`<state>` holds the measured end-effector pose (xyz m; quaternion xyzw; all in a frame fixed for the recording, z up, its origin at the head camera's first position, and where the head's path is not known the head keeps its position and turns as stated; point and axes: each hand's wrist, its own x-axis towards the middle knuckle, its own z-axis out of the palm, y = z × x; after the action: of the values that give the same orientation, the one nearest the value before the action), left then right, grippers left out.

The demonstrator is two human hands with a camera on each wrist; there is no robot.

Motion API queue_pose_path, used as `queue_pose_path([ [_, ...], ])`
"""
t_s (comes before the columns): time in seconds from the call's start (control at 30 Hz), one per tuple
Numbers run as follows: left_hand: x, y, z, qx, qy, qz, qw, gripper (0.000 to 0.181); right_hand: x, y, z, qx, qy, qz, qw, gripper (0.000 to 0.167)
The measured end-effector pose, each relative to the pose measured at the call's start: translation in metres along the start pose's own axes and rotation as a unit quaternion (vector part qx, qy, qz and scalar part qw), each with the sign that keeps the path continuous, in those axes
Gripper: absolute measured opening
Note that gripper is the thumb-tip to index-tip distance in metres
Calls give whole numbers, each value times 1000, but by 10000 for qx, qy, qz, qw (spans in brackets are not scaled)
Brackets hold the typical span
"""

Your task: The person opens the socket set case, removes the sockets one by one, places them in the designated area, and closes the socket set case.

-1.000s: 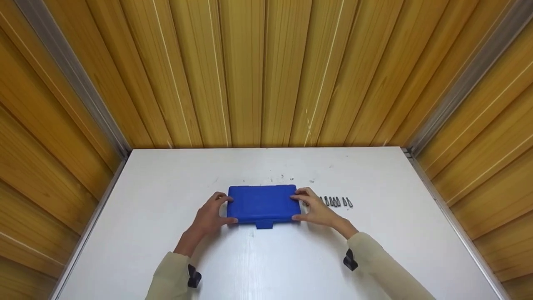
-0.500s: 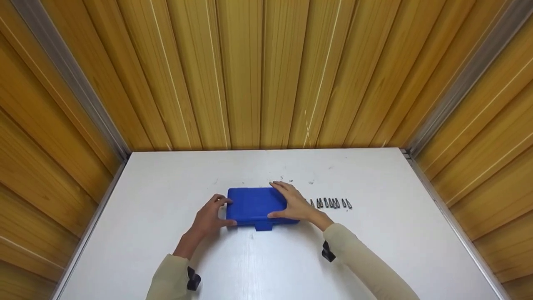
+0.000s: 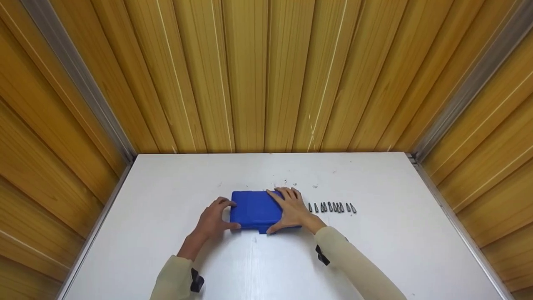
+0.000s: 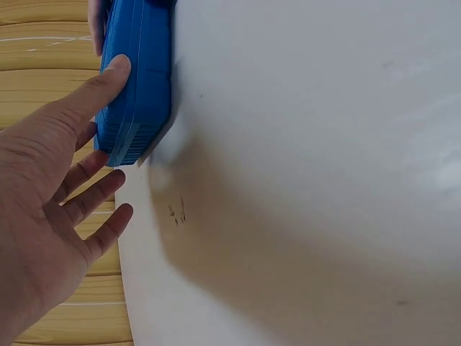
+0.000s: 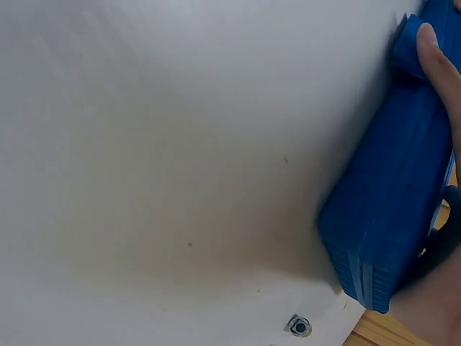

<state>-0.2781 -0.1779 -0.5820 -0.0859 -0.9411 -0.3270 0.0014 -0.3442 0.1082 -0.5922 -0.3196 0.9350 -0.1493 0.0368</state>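
Observation:
A blue plastic case (image 3: 252, 208) with its lid down lies on the white table, its latch tab (image 3: 263, 230) at the front. The left hand (image 3: 211, 219) holds the left end, thumb on the front side and fingers behind. In the left wrist view its thumb (image 4: 119, 66) rests on the case, while several fingers are off it. The right hand (image 3: 293, 210) spans the right part from front to back, fingers spread over the lid towards the rear edge. Its thumb (image 5: 430, 43) touches the latch tab in the right wrist view.
A row of small dark pointed metal pieces (image 3: 333, 207) lies right of the case. One small metal piece (image 5: 299, 326) shows in the right wrist view. The white table (image 3: 187, 175) ends at wood-patterned panels (image 3: 245, 83) behind and at both sides.
The right hand has moved left from the case's right end, onto the lid, and its thumb has come to the latch tab. The left hand keeps its hold on the left end.

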Motion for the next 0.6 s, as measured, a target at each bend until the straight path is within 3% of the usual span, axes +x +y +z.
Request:
queue_pose_path([
  [0.27, -1, -2, 0, 140, 136, 70, 9998, 62, 0, -1, 7, -274, 285, -157, 9991, 125],
  [0.4, -1, -2, 0, 86, 141, 132, 9998, 61, 0, 0, 7, -544, 291, -255, 9978, 124],
  [0.6, -1, -3, 3, 103, 174, 244, 9995, 63, -1, 0, 8, -553, 323, -289, 9975, 122],
])
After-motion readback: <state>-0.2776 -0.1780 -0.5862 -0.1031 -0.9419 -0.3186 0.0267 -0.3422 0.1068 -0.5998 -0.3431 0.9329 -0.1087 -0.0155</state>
